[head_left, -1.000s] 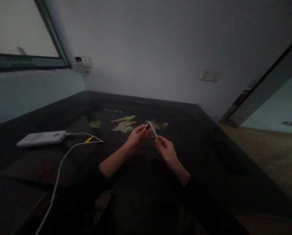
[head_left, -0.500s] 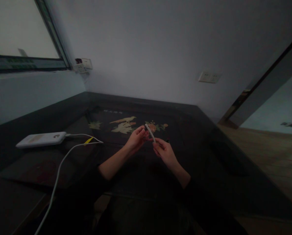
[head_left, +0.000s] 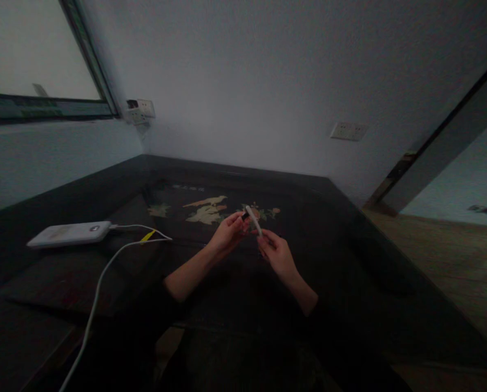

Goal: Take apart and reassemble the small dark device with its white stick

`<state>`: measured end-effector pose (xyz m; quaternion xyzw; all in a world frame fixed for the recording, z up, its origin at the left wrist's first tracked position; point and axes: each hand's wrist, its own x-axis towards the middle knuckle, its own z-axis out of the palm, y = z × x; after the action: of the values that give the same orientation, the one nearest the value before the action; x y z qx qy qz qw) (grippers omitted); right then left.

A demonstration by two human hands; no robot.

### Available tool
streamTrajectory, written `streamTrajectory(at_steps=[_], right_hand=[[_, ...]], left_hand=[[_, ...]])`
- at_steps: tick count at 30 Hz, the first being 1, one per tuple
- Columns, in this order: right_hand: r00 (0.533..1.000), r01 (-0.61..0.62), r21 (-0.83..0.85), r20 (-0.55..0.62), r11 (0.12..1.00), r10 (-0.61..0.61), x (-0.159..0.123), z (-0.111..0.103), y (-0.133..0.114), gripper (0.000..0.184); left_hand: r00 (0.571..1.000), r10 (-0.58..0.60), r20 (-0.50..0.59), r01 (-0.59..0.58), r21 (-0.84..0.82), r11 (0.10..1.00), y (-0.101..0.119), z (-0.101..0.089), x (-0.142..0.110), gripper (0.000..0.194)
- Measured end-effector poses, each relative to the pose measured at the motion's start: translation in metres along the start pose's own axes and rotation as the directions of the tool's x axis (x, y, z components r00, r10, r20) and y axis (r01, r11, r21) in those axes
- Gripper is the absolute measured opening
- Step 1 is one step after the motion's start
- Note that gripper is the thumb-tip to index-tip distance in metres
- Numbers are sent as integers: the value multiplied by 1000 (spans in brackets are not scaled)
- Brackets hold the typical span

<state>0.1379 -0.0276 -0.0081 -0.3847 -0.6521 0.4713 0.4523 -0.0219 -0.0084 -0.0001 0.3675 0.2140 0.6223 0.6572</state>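
Observation:
Over the dark table (head_left: 235, 294), my left hand (head_left: 227, 233) pinches a small black piece (head_left: 245, 216), its kind too small to make out. Closed on the lower end of a slim whitish stick (head_left: 254, 220), perhaps a pen, is my right hand (head_left: 277, 250). The stick leans up and to the left, its upper end close beside the black piece with a narrow gap between them. My fingers hide part of both things.
A white power bank (head_left: 69, 234) lies at the left, with a white cable (head_left: 98, 288) bearing a yellow tag (head_left: 147, 236) running toward me. Wall sockets (head_left: 348, 131) sit behind the table. Its right edge borders a wooden floor (head_left: 443, 256).
The upper end of the whitish stick has moved slightly right, away from the black piece, which now shows more. Both hands stay nearly in place.

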Motion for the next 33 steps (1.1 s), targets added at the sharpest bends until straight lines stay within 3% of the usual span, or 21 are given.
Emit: streamTrajectory(at_steps=[10, 19, 24, 33], right_hand=[[978, -52, 146, 210, 988, 21, -5, 4, -1, 43], [999, -23, 81, 48, 996, 19, 1, 1, 5, 35], [1000, 5, 31, -1, 1000, -5, 1, 0, 6, 32], [991, -19, 109, 133, 994, 5, -3, 2, 2, 39]], left_hand=[[1000, -13, 5, 13, -55, 998, -2, 2, 0, 54], [998, -40, 52, 44, -69, 997, 0, 2, -1, 46], [999, -35, 14, 36, -62, 997, -1, 0, -1, 46], [999, -3, 51, 6, -59, 998, -2, 2, -1, 55]])
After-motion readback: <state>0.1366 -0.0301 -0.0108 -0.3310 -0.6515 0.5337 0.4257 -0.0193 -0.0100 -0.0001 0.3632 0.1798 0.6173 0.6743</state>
